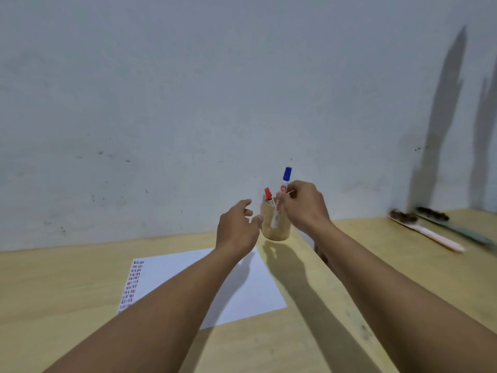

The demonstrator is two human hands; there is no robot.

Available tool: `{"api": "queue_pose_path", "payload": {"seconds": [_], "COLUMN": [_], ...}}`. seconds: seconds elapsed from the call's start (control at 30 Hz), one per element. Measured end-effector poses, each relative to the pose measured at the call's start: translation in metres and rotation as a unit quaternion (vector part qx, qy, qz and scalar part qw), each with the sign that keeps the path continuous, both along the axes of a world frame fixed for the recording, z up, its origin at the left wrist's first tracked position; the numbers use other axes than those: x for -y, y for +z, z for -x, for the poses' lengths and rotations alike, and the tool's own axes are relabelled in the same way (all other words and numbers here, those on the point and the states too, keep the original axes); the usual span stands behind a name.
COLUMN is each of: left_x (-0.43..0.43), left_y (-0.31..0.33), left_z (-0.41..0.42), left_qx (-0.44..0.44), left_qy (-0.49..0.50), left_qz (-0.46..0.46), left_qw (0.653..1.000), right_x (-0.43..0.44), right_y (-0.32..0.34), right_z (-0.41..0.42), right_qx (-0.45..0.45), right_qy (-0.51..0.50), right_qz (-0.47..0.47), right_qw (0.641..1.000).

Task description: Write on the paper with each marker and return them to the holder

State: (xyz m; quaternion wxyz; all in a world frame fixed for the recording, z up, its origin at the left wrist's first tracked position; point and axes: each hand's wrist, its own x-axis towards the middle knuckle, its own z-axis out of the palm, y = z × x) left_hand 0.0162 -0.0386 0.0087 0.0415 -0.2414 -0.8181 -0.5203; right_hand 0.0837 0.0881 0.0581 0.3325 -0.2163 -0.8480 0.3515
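Observation:
A tan cylindrical holder (pixel 277 230) stands on the wooden table near the wall. A red-capped marker (pixel 268 194) sits inside it, cap up. My right hand (pixel 305 205) grips a blue-capped marker (pixel 286 175) by its white barrel, its lower end at the holder's mouth, in front of the holder's wall. My left hand (pixel 238 227) hovers just left of the holder, fingers apart and curled, holding nothing. A white paper (pixel 252 289) lies in front, with rows of red and blue marks along its left edge.
The wooden table (pixel 67 292) meets a grey wall at the back. Two long brush-like tools (pixel 427 232) lie at the far right of the table. My forearms cross over the paper.

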Motion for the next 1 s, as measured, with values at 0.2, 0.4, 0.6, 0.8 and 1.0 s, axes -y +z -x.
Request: {"api": "queue_pose_path", "payload": {"seconds": [0.2,0.4,0.6,0.8,1.0], "left_x": [-0.053,-0.087,-0.099,-0.099,-0.093], "left_y": [-0.031,-0.051,-0.066,-0.067,-0.059], "left_z": [0.03,0.048,0.058,0.06,0.052], "left_qx": [0.03,0.03,0.012,0.005,0.022], "left_qy": [-0.018,-0.005,0.009,0.012,0.023], "left_qz": [0.045,0.079,0.094,0.104,0.098], "left_qw": [0.998,0.996,0.995,0.994,0.995], "right_x": [-0.056,-0.083,-0.094,-0.096,-0.085], "right_y": [0.005,-0.006,-0.032,-0.041,-0.03], "right_z": [0.035,0.066,0.096,0.1,0.072], "right_qx": [-0.058,-0.04,0.111,0.161,0.111], "right_qy": [-0.035,-0.042,-0.026,-0.036,-0.044], "right_qz": [-0.006,-0.052,-0.063,-0.033,-0.003], "right_qw": [0.998,0.997,0.991,0.986,0.993]}}
